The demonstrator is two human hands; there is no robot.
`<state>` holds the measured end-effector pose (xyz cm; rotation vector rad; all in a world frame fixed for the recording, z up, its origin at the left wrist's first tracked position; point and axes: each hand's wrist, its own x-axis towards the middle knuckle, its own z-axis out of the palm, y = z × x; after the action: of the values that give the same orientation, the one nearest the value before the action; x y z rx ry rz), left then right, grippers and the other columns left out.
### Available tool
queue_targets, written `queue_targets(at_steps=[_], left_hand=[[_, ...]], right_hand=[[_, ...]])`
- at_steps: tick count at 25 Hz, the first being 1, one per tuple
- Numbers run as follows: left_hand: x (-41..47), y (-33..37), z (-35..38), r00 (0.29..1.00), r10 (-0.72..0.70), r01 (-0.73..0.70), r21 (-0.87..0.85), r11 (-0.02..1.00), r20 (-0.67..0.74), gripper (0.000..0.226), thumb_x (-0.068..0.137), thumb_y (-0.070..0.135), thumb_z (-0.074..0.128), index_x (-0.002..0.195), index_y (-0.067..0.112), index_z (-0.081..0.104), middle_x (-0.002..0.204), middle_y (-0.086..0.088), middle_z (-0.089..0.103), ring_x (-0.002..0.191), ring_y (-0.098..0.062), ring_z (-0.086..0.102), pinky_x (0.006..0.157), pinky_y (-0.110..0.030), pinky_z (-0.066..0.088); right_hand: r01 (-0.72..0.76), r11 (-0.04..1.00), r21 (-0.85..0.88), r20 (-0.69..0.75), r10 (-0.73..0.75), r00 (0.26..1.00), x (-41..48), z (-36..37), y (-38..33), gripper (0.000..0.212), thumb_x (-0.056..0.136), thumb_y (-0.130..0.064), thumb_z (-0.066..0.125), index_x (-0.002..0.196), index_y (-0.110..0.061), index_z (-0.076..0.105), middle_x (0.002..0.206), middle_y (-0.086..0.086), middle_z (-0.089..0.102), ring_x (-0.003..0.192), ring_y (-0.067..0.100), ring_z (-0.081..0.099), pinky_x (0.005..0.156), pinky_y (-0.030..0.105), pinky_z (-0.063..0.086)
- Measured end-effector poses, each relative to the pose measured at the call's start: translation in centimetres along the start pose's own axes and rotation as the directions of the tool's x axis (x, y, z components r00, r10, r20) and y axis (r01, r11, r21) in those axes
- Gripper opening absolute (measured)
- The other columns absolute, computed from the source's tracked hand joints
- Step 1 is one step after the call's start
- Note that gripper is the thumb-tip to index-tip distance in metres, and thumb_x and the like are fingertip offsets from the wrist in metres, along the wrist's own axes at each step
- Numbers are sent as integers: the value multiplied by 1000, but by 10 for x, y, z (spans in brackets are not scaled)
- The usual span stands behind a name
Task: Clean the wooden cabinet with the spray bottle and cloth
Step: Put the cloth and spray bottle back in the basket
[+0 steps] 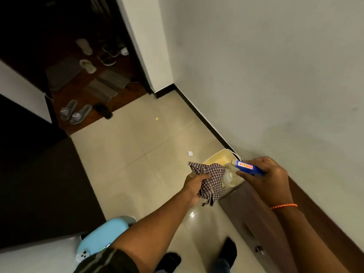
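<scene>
My left hand [195, 184] grips a checked brown-and-white cloth [211, 179] that hangs bunched from its fingers. My right hand [269, 178] holds a spray bottle with a blue head [247, 167] and a pale body, its nozzle pointing left toward the cloth, very close to it. Both hands are above the near end of a brown wooden cabinet [254, 217] that runs along the right wall; a small knob [259, 249] shows on its front. An orange thread band sits on my right wrist.
A cream plastic basket [218, 157] stands by the wall beyond the cabinet. Beige floor tiles stretch ahead with a scrap of paper [190, 153]. Slippers [75, 113] and mats lie in the dark entry. A blue stool [102, 235] stands at lower left. My feet are below.
</scene>
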<state>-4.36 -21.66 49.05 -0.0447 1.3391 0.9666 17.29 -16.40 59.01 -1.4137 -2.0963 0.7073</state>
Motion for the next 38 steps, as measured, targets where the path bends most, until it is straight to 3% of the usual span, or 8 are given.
queue_targets(at_steps=[5, 9, 13, 18, 24, 31, 34, 38], left_hand=[[21, -4, 14, 992, 8, -24, -125, 992, -124, 41, 87, 5, 74, 127, 3, 64, 121, -20, 72, 112, -39, 68, 93, -50, 58], [73, -15, 25, 979, 19, -49, -142, 989, -204, 32, 87, 2, 74, 118, 0, 67, 115, -20, 74, 97, -33, 74, 70, -36, 62], [158, -36, 28, 966, -24, -12, -138, 990, -258, 36, 87, 1, 74, 122, 1, 66, 117, -18, 74, 102, -35, 72, 81, -40, 61], [285, -93, 21, 953, -110, 61, -176, 982, -282, 39, 88, -2, 72, 126, 0, 65, 120, -19, 72, 107, -38, 70, 94, -48, 58], [386, -131, 8, 953, -121, 82, -150, 985, -278, 31, 89, -1, 70, 118, 10, 68, 102, -6, 78, 90, -25, 75, 66, -33, 62], [440, -152, -3, 952, -120, 80, -149, 986, -282, 46, 88, 1, 71, 132, 8, 62, 120, -11, 73, 104, -28, 72, 81, -38, 62], [450, -161, -3, 949, -130, 90, -147, 985, -288, 48, 90, 3, 70, 136, 11, 59, 125, -10, 71, 109, -29, 69, 93, -46, 59], [465, -165, 5, 955, -121, 84, -146, 986, -269, 43, 99, 8, 60, 140, 16, 53, 116, -2, 69, 105, -23, 68, 84, -38, 61]], right_hand=[[110, 990, 88, 173, -124, 977, 51, 21, 26, 37, 68, -13, 90, 102, -13, 77, 94, 6, 70, 80, 21, 66, 69, 41, 61], [107, 992, 62, 277, -120, 953, 89, 50, 67, 33, 71, -12, 89, 102, -9, 76, 97, 10, 71, 82, 26, 67, 73, 40, 60], [108, 992, -68, 357, -77, 931, 112, 96, 138, 38, 72, -17, 88, 107, -9, 75, 104, 12, 74, 91, 29, 67, 79, 33, 54], [126, 953, -276, 447, 11, 895, 132, 179, 242, 37, 73, -24, 87, 103, -7, 75, 101, 14, 76, 91, 32, 67, 82, 41, 53], [120, 914, -389, 489, 94, 867, 158, 253, 328, 27, 75, -22, 86, 96, -8, 75, 94, 12, 76, 86, 30, 67, 85, 41, 50], [146, 877, -457, 569, 162, 806, 167, 300, 370, 24, 80, -23, 81, 97, -11, 69, 99, 11, 74, 94, 31, 66, 94, 44, 47], [155, 875, -459, 563, 152, 812, 166, 311, 376, 23, 80, -21, 81, 96, -11, 68, 98, 10, 73, 93, 31, 65, 94, 44, 44], [222, 863, -453, 590, 104, 801, 173, 318, 378, 30, 77, -22, 83, 100, -12, 68, 101, 11, 73, 95, 33, 66, 95, 45, 43]])
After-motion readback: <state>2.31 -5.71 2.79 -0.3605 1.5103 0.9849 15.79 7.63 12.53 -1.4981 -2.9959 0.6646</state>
